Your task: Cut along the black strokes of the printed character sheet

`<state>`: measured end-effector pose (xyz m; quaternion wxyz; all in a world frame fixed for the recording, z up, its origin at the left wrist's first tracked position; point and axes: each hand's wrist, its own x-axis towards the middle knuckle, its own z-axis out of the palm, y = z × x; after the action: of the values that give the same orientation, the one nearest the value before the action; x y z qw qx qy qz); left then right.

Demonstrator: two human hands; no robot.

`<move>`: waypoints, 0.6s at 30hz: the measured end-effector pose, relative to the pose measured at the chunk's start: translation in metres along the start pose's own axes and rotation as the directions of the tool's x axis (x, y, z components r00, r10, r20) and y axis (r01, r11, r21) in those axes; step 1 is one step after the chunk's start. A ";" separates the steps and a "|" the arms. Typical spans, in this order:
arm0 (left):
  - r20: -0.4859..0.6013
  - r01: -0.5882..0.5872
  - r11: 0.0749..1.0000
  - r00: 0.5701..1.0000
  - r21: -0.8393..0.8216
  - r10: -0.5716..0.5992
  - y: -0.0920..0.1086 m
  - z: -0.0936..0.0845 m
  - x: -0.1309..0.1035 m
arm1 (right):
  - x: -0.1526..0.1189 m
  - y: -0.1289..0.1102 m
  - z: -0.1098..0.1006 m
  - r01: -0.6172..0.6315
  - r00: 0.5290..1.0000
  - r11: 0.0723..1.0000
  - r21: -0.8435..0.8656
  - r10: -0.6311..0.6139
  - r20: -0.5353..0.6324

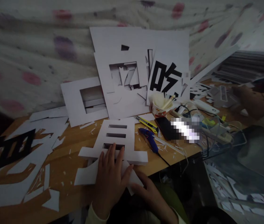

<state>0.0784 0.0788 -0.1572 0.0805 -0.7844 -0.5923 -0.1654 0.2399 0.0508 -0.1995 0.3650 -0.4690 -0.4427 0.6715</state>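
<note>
A white cut-out character (pixel 114 140) of thick board, with several slots, lies at the table's front edge. My left hand (pixel 109 174) rests on its lower part, fingers stretched out and apart, fingertips at the lowest slot. My right hand (pixel 147 193) holds the lower right leg of the character at the edge; some of its fingers are hidden beneath. Right of the character lie a blue glue gun (pixel 149 138), a yellow utility knife (pixel 147 125) and a dark phone (pixel 165 127).
Cut white boards (pixel 124 104) lean against the curtain (pixel 38 56). A paper cup (pixel 158 110) stands before them. A power strip (pixel 218 132) with tangled cables is on the right, near another person's hand (pixel 248 101). White scraps (pixel 52 199) and a black character (pixel 12 149) lie left.
</note>
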 end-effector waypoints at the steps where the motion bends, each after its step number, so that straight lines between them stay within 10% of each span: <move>1: -0.001 0.004 1.000 1.000 -0.009 -0.004 0.000 -0.001 -0.001 | 0.000 0.001 0.000 -0.010 1.000 1.000 0.001 0.010 -0.004; 13: -0.219 0.028 0.944 0.970 -0.330 -0.105 -0.002 -0.016 -0.009 | -0.003 -0.002 0.004 0.032 0.999 0.999 0.042 -0.033 0.016; 15: -0.384 0.053 0.910 0.896 -0.412 -0.226 -0.010 -0.025 -0.015 | -0.003 -0.009 0.004 0.085 0.996 0.996 0.011 -0.085 0.014; 18: -0.657 0.202 0.858 0.569 -0.472 -0.495 -0.022 -0.037 -0.030 | -0.003 -0.022 0.004 0.203 0.979 0.974 -0.097 -0.203 0.007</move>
<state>0.0435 0.0461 -0.1350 0.1473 -0.5068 -0.6092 -0.5918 0.2390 0.0545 -0.1778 0.4091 -0.4397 -0.5198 0.6076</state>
